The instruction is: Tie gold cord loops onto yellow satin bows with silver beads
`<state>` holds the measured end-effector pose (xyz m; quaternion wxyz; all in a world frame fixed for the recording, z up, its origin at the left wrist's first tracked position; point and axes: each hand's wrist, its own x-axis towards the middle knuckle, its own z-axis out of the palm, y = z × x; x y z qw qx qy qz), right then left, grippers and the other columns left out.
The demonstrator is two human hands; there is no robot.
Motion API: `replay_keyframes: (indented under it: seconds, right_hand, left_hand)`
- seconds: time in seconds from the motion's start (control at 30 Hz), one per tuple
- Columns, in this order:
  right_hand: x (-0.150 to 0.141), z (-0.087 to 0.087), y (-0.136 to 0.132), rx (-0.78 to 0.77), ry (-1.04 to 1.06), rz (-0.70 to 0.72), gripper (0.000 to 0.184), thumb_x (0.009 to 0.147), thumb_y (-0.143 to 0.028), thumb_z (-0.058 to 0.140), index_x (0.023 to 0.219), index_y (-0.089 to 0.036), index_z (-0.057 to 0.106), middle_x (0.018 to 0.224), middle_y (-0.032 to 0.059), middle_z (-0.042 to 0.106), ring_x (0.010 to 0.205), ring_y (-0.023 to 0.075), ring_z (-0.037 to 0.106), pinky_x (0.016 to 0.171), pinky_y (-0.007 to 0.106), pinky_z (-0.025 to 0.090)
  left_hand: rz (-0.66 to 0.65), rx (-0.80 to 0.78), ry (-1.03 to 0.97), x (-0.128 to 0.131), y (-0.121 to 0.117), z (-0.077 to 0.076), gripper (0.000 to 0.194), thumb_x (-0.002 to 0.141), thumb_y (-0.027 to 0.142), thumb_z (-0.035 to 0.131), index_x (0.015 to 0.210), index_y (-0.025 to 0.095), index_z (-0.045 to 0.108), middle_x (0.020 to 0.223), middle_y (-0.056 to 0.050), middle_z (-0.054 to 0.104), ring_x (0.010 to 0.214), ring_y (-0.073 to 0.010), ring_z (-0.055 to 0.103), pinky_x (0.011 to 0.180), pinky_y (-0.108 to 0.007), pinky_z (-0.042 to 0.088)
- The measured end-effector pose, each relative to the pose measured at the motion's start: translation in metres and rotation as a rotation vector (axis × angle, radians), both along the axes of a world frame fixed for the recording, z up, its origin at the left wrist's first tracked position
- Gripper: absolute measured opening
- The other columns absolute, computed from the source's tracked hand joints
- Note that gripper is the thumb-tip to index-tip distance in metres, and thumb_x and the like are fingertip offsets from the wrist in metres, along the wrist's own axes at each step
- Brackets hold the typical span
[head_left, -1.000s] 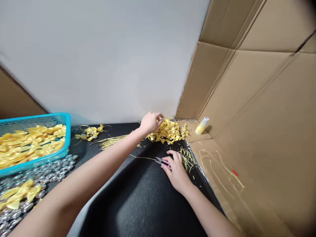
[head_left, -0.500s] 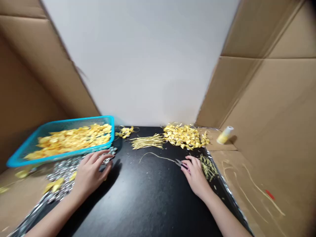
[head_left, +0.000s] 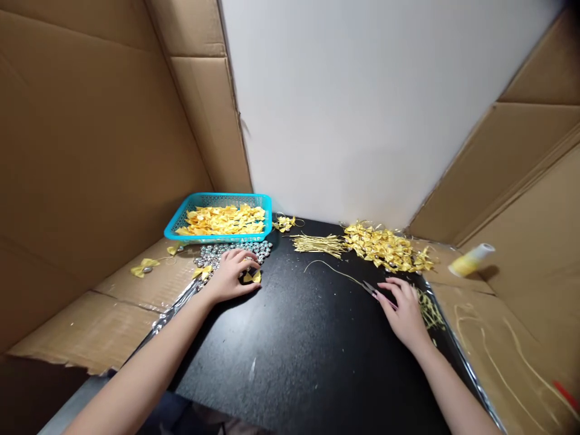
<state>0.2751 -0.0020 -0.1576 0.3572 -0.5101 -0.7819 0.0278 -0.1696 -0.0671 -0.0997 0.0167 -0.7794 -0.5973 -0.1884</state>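
Left: blue basket [head_left: 269, 214] of yellow bows; left hand [head_left: 226, 279] curved over a yellow bow [head_left: 254, 277] beside silver beads [head_left: 263, 248], can't tell if gripped. Mid-tabletop [head_left: 281, 356]: gold cord bundle [head_left: 318, 244], one loose cord [head_left: 333, 267] running right to the blade tips of the scissors [head_left: 369, 288]. Right hand [head_left: 405, 311] grasps their pink handles, cord scraps [head_left: 430, 309] just beside it.

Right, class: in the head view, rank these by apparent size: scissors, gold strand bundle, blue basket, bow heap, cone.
1. Blue basket
2. Bow heap
3. Gold strand bundle and cone: too alike to rank
4. Scissors, partly hidden
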Motion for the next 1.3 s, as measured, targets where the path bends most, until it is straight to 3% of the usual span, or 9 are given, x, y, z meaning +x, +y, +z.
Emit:
replay_keyframes:
  seconds: [0.2, 0.37, 0.47, 0.57, 0.67, 0.77, 0.93, 1.1, 1.3]
  right_hand:
    - [-0.001, 0.013, -0.002, 0.047, 0.057, -0.042, 0.021, 0.087, -0.033, 0.05, 0.091, -0.02, 0.066, 0.105, 0.0121, 0.06, 0.101, 0.0283, 0.054, 0.089, 0.048, 0.044]
    - [-0.018, 0.025, -0.014, 0.121, 0.089, -0.005, 0.017, 0.089, -0.026, 0.05, 0.09, -0.02, 0.066, 0.101, 0.0113, 0.061, 0.099, 0.0268, 0.055, 0.087, 0.046, 0.046]
    - [-0.039, 0.035, -0.016, 0.031, 0.031, 0.121, 0.013, 0.088, -0.022, 0.053, 0.09, -0.021, 0.066, 0.099, 0.0095, 0.062, 0.098, 0.0253, 0.055, 0.086, 0.043, 0.048]
    - [-0.065, 0.047, -0.003, -0.13, -0.095, 0.169, 0.008, 0.085, -0.022, 0.06, 0.091, -0.021, 0.066, 0.1, 0.0081, 0.064, 0.097, 0.0253, 0.055, 0.086, 0.044, 0.046]
    - [-0.092, 0.055, 0.018, -0.203, -0.146, 0.171, 0.01, 0.084, -0.022, 0.064, 0.093, -0.02, 0.066, 0.099, 0.0078, 0.065, 0.099, 0.0252, 0.055, 0.087, 0.045, 0.043]
    - [-0.118, 0.055, 0.034, -0.221, -0.184, 0.272, 0.016, 0.081, -0.023, 0.069, 0.097, -0.022, 0.067, 0.104, 0.0054, 0.065, 0.103, 0.0223, 0.055, 0.088, 0.04, 0.042]
    - [-0.149, 0.044, 0.042, -0.21, -0.211, 0.355, 0.024, 0.082, -0.029, 0.07, 0.106, -0.024, 0.065, 0.114, 0.0052, 0.061, 0.11, 0.0223, 0.049, 0.094, 0.04, 0.039]
    - [-0.167, 0.036, 0.043, -0.225, -0.251, 0.356, 0.01, 0.087, -0.029, 0.065, 0.093, -0.021, 0.065, 0.11, 0.0052, 0.06, 0.108, 0.0222, 0.048, 0.092, 0.04, 0.038]
    - [-0.181, 0.037, 0.028, -0.235, -0.274, 0.292, 0.01, 0.093, -0.027, 0.055, 0.091, -0.019, 0.06, 0.105, 0.0076, 0.061, 0.103, 0.0233, 0.047, 0.089, 0.04, 0.037]
  left_hand:
    - [-0.02, 0.012, -0.067, 0.001, 0.007, -0.005, 0.02, 0.083, 0.039, 0.059, 0.073, 0.026, 0.071, 0.096, -0.004, 0.073, 0.102, -0.0265, 0.057, 0.098, -0.046, 0.03]
    - [0.024, 0.113, -0.205, 0.007, 0.006, 0.0, 0.023, 0.088, 0.036, 0.051, 0.078, 0.023, 0.067, 0.092, -0.008, 0.073, 0.092, -0.0251, 0.061, 0.09, -0.042, 0.041]
    - [0.03, 0.131, -0.342, 0.028, 0.004, 0.004, 0.026, 0.095, 0.035, 0.039, 0.093, 0.02, 0.06, 0.1, -0.01, 0.071, 0.088, -0.0204, 0.065, 0.081, -0.033, 0.049]
    - [-0.034, -0.074, -0.6, 0.06, 0.01, 0.002, 0.025, 0.095, 0.037, 0.037, 0.087, 0.021, 0.055, 0.081, -0.003, 0.07, 0.062, -0.0152, 0.061, 0.063, -0.027, 0.05]
    - [-0.099, -0.123, -0.59, 0.089, 0.026, -0.006, 0.023, 0.092, 0.037, 0.044, 0.078, 0.021, 0.055, 0.067, 0.001, 0.064, 0.061, -0.0145, 0.06, 0.06, -0.024, 0.048]
    - [-0.095, -0.102, -0.577, 0.105, 0.044, -0.015, 0.019, 0.089, 0.034, 0.048, 0.079, 0.021, 0.057, 0.07, 0.001, 0.064, 0.061, -0.0142, 0.059, 0.061, -0.024, 0.047]
    - [0.007, -0.066, -0.574, 0.101, 0.053, -0.023, 0.019, 0.088, 0.037, 0.05, 0.083, 0.02, 0.057, 0.067, 0.002, 0.063, 0.056, -0.0146, 0.058, 0.056, -0.025, 0.045]
    - [0.035, -0.093, -0.551, 0.094, 0.051, -0.027, 0.02, 0.086, 0.04, 0.052, 0.086, 0.021, 0.058, 0.061, 0.003, 0.06, 0.055, -0.0163, 0.059, 0.054, -0.026, 0.045]
    - [-0.092, 0.048, -0.418, 0.093, 0.058, -0.026, 0.022, 0.08, 0.041, 0.059, 0.087, 0.021, 0.063, 0.088, -0.006, 0.07, 0.084, -0.0245, 0.064, 0.076, -0.036, 0.049]
